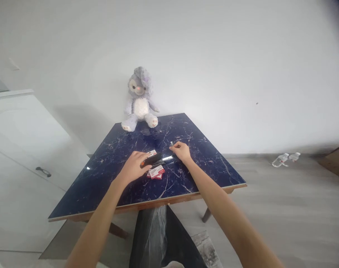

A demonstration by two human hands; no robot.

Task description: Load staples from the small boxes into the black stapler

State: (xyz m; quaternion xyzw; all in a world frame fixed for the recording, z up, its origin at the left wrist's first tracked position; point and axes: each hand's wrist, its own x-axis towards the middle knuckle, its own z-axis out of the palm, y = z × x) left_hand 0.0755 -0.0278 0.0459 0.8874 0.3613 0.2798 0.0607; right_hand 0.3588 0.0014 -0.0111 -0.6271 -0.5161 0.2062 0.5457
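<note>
My left hand is closed around a black stapler with an orange part at its near end. From the stapler a shiny metal part sticks out to the right. Between the thumb and fingers of my right hand, a small silvery piece, perhaps a strip of staples, is pinched just above the table. Small red-and-white boxes lie overlapping below the stapler, and another small box shows partly behind it.
The dark blue marbled table stands against a white wall. A grey plush toy sits at its back edge. A white cabinet is on the left. Clear plastic bottles and a cardboard box are on the floor at right.
</note>
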